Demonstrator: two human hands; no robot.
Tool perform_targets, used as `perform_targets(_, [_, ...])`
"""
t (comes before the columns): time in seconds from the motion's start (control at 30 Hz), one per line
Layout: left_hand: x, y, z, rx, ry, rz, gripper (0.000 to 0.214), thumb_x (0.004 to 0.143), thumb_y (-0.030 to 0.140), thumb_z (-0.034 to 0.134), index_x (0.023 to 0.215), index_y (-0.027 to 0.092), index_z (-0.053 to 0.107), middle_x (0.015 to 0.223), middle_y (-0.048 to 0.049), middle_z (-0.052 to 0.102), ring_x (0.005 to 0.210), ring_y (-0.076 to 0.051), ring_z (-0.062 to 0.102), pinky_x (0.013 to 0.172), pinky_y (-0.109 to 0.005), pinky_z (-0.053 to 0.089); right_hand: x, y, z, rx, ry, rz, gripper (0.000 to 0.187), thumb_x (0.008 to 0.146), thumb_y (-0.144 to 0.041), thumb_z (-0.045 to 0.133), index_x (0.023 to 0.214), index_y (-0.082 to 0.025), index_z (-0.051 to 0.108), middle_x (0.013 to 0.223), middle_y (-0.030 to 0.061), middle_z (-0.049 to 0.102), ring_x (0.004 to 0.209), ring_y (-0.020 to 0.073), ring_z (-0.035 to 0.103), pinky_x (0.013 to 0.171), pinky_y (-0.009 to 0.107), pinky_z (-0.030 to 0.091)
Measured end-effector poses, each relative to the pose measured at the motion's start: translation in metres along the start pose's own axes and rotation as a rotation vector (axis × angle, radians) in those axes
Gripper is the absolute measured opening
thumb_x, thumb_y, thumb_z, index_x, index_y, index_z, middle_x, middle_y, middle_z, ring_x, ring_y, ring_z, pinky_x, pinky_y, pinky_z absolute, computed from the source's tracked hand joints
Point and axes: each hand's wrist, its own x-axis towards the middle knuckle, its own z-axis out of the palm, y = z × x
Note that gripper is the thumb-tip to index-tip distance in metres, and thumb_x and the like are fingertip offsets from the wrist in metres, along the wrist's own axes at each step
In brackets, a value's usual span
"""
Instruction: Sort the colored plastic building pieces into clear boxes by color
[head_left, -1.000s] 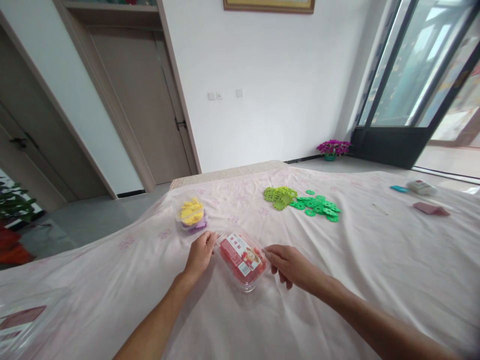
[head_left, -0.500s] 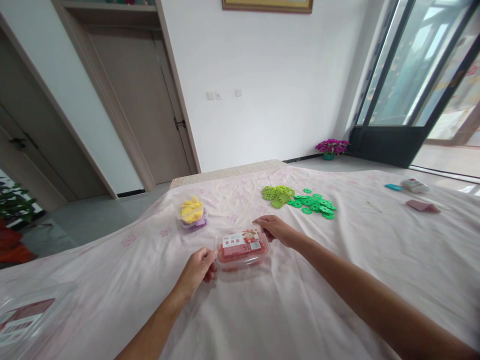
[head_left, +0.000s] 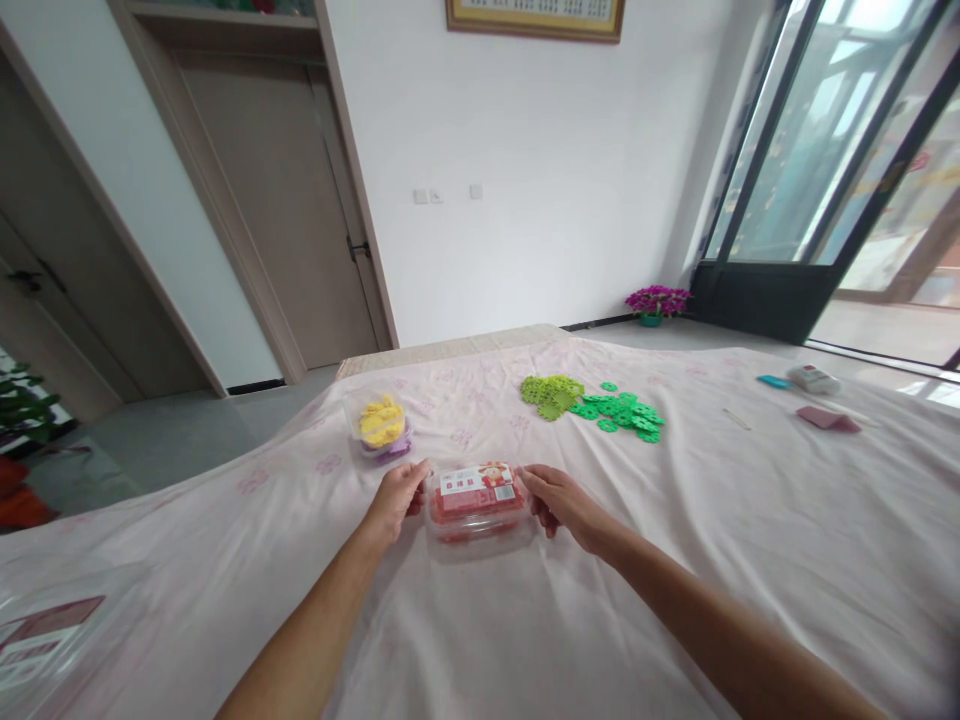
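A clear plastic box (head_left: 478, 503) with red pieces inside and a red and white label on its lid lies on the pink floral sheet (head_left: 675, 560). My left hand (head_left: 397, 497) grips its left end with curled fingers. At the right end, my right hand (head_left: 556, 497) holds the box the same way. Behind them stands a second clear box (head_left: 381, 425) with yellow and purple pieces in it.
A heap of light and dark green flat pieces (head_left: 592, 402) lies further back on the sheet. At the far right are a red card (head_left: 825, 420), a small white box (head_left: 812, 378) and a teal item (head_left: 772, 381). Another clear lid (head_left: 45, 630) shows at the lower left.
The red box was turned from a slant to lie square to me. My right hand went round its far corner and came back to the right end; both hands now hold it.
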Motion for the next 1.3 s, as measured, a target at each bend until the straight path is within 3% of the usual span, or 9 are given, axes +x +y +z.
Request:
perform_targets(0.13, [0.0,0.002,-0.003,0.003,0.022,-0.038,0.061,0.053,0.07,0.076,0.073,0.019,0.051,0.063,0.0042,0.056,0.051,-0.008,0.049,0.048,-0.02,0.032,0.003,0.003,0.008,-0.014,0.057,-0.022,0.039,0.089,-0.055,0.049,0.09,-0.018,0.057,0.057,-0.006,0.048,0.041,0.0073,0.042,0.035,0.018,0.034])
perform_targets(0.3, [-0.002,0.009,-0.007,0.04,-0.06,-0.039,0.062,0.055,0.072,0.074,0.077,0.018,0.055,0.067,0.0024,0.06,0.055,-0.01,0.054,0.054,-0.021,0.038,0.005,0.008,0.011,-0.04,0.111,-0.061,0.043,0.089,-0.054,0.046,0.098,-0.016,0.061,0.058,-0.0061,0.047,0.038,0.0067,0.039,0.032,0.018,0.03])
perform_targets(0.57, [0.003,0.004,-0.013,0.027,-0.09,-0.034,0.057,0.057,0.065,0.079,0.074,0.017,0.055,0.063,0.0035,0.058,0.054,-0.009,0.052,0.055,-0.021,0.039,0.007,0.006,0.015,-0.087,0.143,-0.107,0.048,0.089,-0.059,0.046,0.091,-0.015,0.065,0.057,-0.0046,0.047,0.041,0.0079,0.037,0.035,0.02,0.027])
perform_targets(0.73, [0.004,-0.002,-0.011,0.004,-0.078,0.019,0.054,0.059,0.063,0.078,0.069,0.018,0.052,0.059,0.0046,0.054,0.052,-0.009,0.05,0.053,-0.021,0.037,0.014,0.013,0.017,-0.116,0.189,-0.238,0.045,0.09,-0.055,0.046,0.083,-0.016,0.067,0.063,0.0,0.056,0.054,0.0107,0.047,0.05,0.022,0.037])
perform_targets(1.1, [0.004,-0.003,-0.007,-0.052,-0.046,0.003,0.051,0.055,0.057,0.081,0.066,0.018,0.049,0.055,0.0072,0.049,0.047,-0.006,0.045,0.051,-0.021,0.037,0.02,0.017,0.021,-0.014,0.207,-0.189,0.047,0.087,-0.058,0.053,0.091,-0.014,0.068,0.066,0.0013,0.06,0.055,0.011,0.049,0.05,0.021,0.038])
perform_targets(1.3, [-0.006,-0.007,-0.008,-0.086,-0.114,-0.087,0.051,0.063,0.063,0.076,0.078,0.02,0.053,0.062,0.0042,0.058,0.05,-0.01,0.051,0.049,-0.021,0.036,0.007,0.023,0.02,0.082,0.185,-0.114,0.059,0.088,-0.07,0.045,0.102,-0.016,0.066,0.051,-0.0049,0.046,0.04,0.0094,0.039,0.037,0.021,0.03])
